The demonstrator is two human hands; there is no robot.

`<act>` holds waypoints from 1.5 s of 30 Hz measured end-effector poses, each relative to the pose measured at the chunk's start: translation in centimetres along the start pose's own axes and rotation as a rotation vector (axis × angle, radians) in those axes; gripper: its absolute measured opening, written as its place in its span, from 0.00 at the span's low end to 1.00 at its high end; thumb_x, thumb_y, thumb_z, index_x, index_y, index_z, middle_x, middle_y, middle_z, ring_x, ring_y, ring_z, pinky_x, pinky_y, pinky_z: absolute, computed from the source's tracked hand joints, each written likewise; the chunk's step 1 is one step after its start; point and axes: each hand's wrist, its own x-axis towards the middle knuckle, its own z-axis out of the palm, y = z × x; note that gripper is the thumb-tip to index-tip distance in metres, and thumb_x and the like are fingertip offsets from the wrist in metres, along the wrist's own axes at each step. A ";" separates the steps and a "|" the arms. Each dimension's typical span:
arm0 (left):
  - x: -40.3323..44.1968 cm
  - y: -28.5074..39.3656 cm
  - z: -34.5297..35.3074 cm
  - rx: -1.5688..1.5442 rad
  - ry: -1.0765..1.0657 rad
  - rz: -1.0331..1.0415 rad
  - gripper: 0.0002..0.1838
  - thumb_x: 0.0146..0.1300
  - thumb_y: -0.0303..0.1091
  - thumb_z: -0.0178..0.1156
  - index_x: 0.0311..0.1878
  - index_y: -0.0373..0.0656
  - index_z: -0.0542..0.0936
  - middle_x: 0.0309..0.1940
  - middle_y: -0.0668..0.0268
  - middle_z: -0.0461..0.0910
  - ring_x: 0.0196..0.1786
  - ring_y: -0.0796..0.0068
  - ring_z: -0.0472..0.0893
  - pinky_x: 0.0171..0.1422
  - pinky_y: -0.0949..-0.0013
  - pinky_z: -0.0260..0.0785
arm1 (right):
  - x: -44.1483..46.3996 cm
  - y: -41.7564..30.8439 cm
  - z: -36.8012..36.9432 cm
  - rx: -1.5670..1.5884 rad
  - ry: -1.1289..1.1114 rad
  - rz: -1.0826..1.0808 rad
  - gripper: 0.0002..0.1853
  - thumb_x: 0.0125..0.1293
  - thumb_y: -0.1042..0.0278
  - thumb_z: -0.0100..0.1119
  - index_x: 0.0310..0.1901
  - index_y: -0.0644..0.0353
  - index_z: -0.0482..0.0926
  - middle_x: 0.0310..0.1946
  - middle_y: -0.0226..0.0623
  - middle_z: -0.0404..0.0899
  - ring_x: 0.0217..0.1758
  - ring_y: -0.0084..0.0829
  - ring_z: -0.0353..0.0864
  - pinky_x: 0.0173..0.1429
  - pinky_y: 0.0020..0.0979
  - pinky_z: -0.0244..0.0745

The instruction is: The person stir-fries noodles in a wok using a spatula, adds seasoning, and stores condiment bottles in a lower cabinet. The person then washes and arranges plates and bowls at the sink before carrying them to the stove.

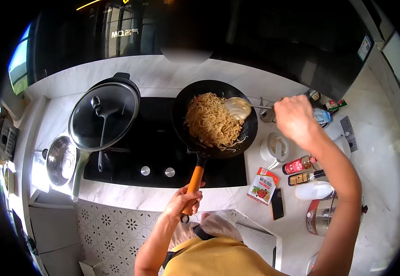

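The noodles (209, 119) in the wok (251, 131) look mostly brown, with some pale bits left. The left hand (184, 202) has its grip wrapped round the orange handle (194, 184); the right hand (295, 118) curls round the spatula (238, 109).

In front of you sits a black wok (251, 126), its orange handle (194, 185) pointing toward you. Golden-brown noodles (211, 120) lie heaped inside, a few paler strands at the near edge. Your broad-headed spatula (240, 109) meets their right side, shaft extending rightward.
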 end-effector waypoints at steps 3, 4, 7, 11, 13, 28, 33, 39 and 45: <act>-0.1 -0.1 0.0 0.002 0.005 0.016 0.28 0.57 0.26 0.61 0.61 0.33 0.65 0.25 0.65 0.71 0.15 0.76 0.73 0.19 0.77 0.68 | 1.8 0.8 2.8 -0.109 0.058 -0.037 0.09 0.59 0.70 0.53 0.35 0.55 0.84 0.33 0.41 0.85 0.41 0.36 0.84 0.49 0.34 0.74; -0.1 0.0 0.1 0.017 0.002 0.034 0.29 0.57 0.27 0.60 0.62 0.31 0.64 0.25 0.64 0.71 0.15 0.77 0.74 0.18 0.78 0.68 | 3.2 0.6 4.4 -0.109 0.065 -0.038 0.09 0.59 0.70 0.53 0.35 0.55 0.84 0.33 0.41 0.85 0.41 0.36 0.84 0.49 0.34 0.74; 0.0 0.0 0.1 0.031 0.015 0.016 0.29 0.57 0.26 0.61 0.62 0.32 0.65 0.25 0.64 0.71 0.14 0.76 0.74 0.17 0.77 0.68 | 8.5 -0.6 7.0 0.238 -0.131 0.088 0.08 0.57 0.70 0.55 0.33 0.58 0.85 0.35 0.45 0.84 0.44 0.39 0.85 0.47 0.39 0.77; 0.0 0.0 0.3 0.040 0.027 0.021 0.29 0.57 0.27 0.61 0.61 0.32 0.66 0.25 0.64 0.71 0.14 0.76 0.73 0.17 0.77 0.67 | 7.0 -2.1 6.9 0.357 0.070 -0.056 0.11 0.59 0.64 0.58 0.34 0.63 0.84 0.33 0.48 0.83 0.41 0.46 0.84 0.47 0.43 0.78; -0.1 0.0 0.3 0.049 0.031 0.028 0.28 0.57 0.27 0.61 0.61 0.32 0.66 0.25 0.64 0.71 0.13 0.76 0.73 0.17 0.78 0.67 | 5.1 -0.5 4.5 0.346 0.134 -0.195 0.13 0.61 0.62 0.60 0.33 0.66 0.84 0.28 0.48 0.82 0.37 0.47 0.84 0.44 0.42 0.78; 0.3 -0.4 -0.2 0.059 0.019 -0.009 0.27 0.58 0.27 0.61 0.61 0.33 0.67 0.27 0.64 0.72 0.23 0.73 0.77 0.27 0.73 0.72 | -0.2 -1.3 9.2 0.144 0.446 -0.382 0.17 0.55 0.74 0.55 0.48 0.67 0.74 0.31 0.40 0.79 0.34 0.38 0.82 0.34 0.35 0.76; 1.5 0.3 0.3 -0.005 0.028 -0.061 0.25 0.59 0.28 0.61 0.59 0.33 0.67 0.30 0.63 0.75 0.34 0.66 0.81 0.48 0.59 0.77 | -7.9 1.7 6.4 -0.134 0.237 -0.351 0.38 0.51 0.73 0.59 0.67 0.69 0.61 0.44 0.48 0.75 0.36 0.37 0.81 0.33 0.33 0.77; 2.8 -0.1 -1.0 -0.118 -0.123 -0.115 0.17 0.64 0.33 0.61 0.51 0.37 0.69 0.25 0.69 0.72 0.22 0.81 0.71 0.27 0.77 0.71 | -6.0 -5.6 9.9 0.142 0.147 -0.491 0.37 0.51 0.78 0.55 0.64 0.82 0.57 0.47 0.59 0.74 0.31 0.38 0.83 0.32 0.33 0.78; 2.4 -0.1 0.6 -0.182 -0.040 -0.081 0.13 0.63 0.30 0.62 0.46 0.37 0.69 0.22 0.69 0.69 0.17 0.85 0.66 0.18 0.84 0.63 | -5.4 -5.3 9.3 0.061 0.186 -0.434 0.30 0.55 0.77 0.52 0.61 0.80 0.65 0.34 0.52 0.78 0.30 0.35 0.82 0.28 0.29 0.78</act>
